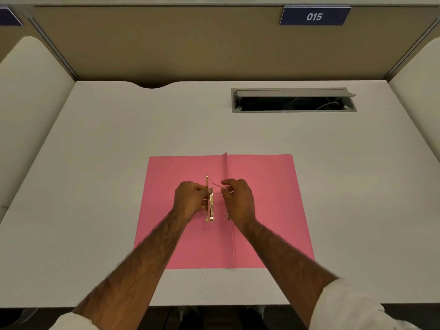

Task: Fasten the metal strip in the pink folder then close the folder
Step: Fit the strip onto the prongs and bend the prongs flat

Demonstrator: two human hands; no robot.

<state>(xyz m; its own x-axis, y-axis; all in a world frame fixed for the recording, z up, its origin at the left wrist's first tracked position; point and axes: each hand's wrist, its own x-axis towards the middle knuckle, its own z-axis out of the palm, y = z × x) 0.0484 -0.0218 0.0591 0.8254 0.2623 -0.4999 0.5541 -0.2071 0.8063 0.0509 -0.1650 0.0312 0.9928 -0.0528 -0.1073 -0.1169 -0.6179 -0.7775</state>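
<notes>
Pink folder [262, 210] lies open; my left hand [190, 198] pinches the metal strip [209, 208] steady while my right hand [238, 198], at 3 o'clock, grips a prong to bend.

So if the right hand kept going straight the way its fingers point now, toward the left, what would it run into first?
Most likely the gold metal strip, standing just left of the right hand on the pink folder. The left hand grips the strip from the other side. Depth is unclear, so the fingertips might pass slightly above it.
</notes>
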